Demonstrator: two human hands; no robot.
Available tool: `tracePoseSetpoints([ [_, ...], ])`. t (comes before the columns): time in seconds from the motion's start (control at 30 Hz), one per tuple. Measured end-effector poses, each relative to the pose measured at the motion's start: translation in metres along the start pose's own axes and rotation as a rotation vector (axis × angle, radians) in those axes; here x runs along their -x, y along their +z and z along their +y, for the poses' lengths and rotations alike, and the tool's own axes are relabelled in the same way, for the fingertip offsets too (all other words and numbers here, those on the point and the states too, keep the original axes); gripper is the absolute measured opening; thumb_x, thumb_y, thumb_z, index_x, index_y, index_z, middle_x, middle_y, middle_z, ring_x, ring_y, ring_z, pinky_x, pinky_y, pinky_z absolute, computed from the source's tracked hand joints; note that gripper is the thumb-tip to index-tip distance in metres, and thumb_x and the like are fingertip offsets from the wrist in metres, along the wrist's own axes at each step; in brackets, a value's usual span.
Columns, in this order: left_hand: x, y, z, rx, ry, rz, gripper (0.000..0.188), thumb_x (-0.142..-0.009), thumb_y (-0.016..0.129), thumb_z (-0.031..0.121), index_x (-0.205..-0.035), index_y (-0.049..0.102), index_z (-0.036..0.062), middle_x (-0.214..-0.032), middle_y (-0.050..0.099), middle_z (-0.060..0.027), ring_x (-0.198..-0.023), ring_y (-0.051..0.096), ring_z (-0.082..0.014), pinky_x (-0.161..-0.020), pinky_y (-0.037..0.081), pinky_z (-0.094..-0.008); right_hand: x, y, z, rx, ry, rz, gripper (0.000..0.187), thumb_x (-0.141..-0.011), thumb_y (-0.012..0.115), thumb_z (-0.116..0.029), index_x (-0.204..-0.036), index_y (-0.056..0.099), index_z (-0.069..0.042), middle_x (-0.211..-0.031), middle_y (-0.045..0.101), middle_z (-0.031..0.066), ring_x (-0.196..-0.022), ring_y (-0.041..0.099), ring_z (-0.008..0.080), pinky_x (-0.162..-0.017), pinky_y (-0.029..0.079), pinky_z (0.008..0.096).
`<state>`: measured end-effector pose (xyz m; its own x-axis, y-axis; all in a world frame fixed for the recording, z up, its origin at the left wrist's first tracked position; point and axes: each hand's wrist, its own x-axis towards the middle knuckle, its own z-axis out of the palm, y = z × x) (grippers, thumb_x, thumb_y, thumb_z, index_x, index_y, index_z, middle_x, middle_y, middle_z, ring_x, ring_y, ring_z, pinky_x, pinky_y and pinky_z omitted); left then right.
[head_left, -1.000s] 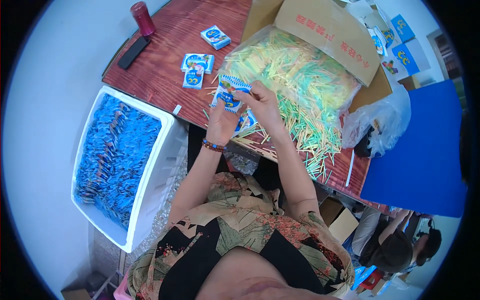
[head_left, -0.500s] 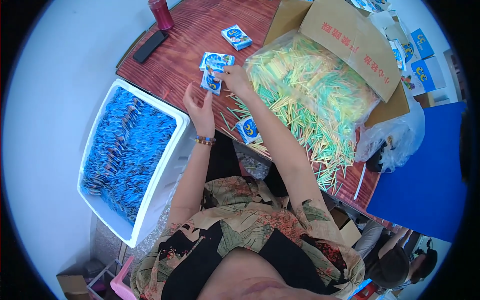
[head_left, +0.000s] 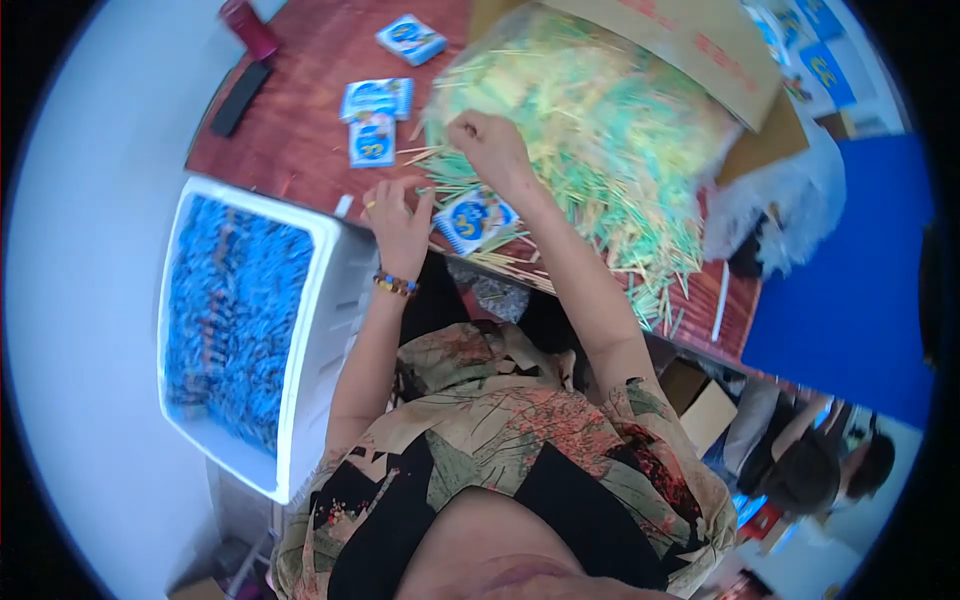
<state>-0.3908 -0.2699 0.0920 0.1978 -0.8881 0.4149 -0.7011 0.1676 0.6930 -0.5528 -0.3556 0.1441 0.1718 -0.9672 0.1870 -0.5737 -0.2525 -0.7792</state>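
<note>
leaving two overlapping packets (head_left: 374, 118), the right hand (head_left: 490, 152) is curling above loose sticks (head_left: 640, 250); whether it is gripping anything, i cannot tell. just left, the left hand (head_left: 402, 224) is hanging loosely open beside another packet (head_left: 476, 220). farther left, a foam box (head_left: 322, 305) is standing by the red table (head_left: 310, 110); beyond the right hand, a carton (head_left: 690, 48) is crowding it.

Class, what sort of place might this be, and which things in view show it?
Probably a small packing workshop: a white box full of blue packets, loose green and yellow sticks heaped on the table, and an open carton.
</note>
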Motion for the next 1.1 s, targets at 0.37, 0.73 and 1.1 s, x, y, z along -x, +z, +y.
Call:
tracePoseSetpoints([
  [0.37, 0.015, 0.028, -0.005, -0.445, 0.058, -0.274, 0.043, -0.071, 0.075, 0.046, -0.093, 0.061, 0.0107, -0.092, 0.059, -0.0069, -0.095, 0.052, -0.0329, -0.076, 0.04, -0.049, 0.114, -0.013, 0.02, 0.235, 0.305, -0.129, 0.043, -0.074, 0.069, -0.036, -0.105, 0.059, -0.008, -0.087, 0.067, 0.013, -0.081, 0.067, 0.0305, -0.066, 0.052, 0.0434],
  [0.73, 0.012, 0.024, 0.002, -0.393, -0.009, -0.281, 0.043, -0.074, 0.074, 0.045, -0.088, 0.059, 0.006, -0.089, 0.062, -0.0099, -0.092, 0.054, -0.0325, -0.075, 0.039, -0.0512, 0.122, -0.016, 0.015, 0.295, 0.177, -0.002, 0.033, -0.077, 0.064, -0.022, -0.104, 0.057, -0.004, -0.088, 0.065, 0.0156, -0.075, 0.068, 0.0313, -0.06, 0.052, 0.0418],
  [1.1, 0.006, 0.029, 0.017, -0.17, 0.421, -0.044, 0.013, -0.079, 0.068, 0.017, -0.08, 0.068, 0.0037, -0.074, 0.064, -0.0148, -0.064, 0.06, -0.0319, -0.061, 0.045, -0.0422, 0.122, -0.016, 0.066, 0.403, 0.185, -0.043, 0.027, -0.069, 0.068, -0.017, -0.091, 0.063, -0.003, -0.088, 0.066, 0.0156, -0.083, 0.067, 0.0323, -0.066, 0.054, 0.0427],
])
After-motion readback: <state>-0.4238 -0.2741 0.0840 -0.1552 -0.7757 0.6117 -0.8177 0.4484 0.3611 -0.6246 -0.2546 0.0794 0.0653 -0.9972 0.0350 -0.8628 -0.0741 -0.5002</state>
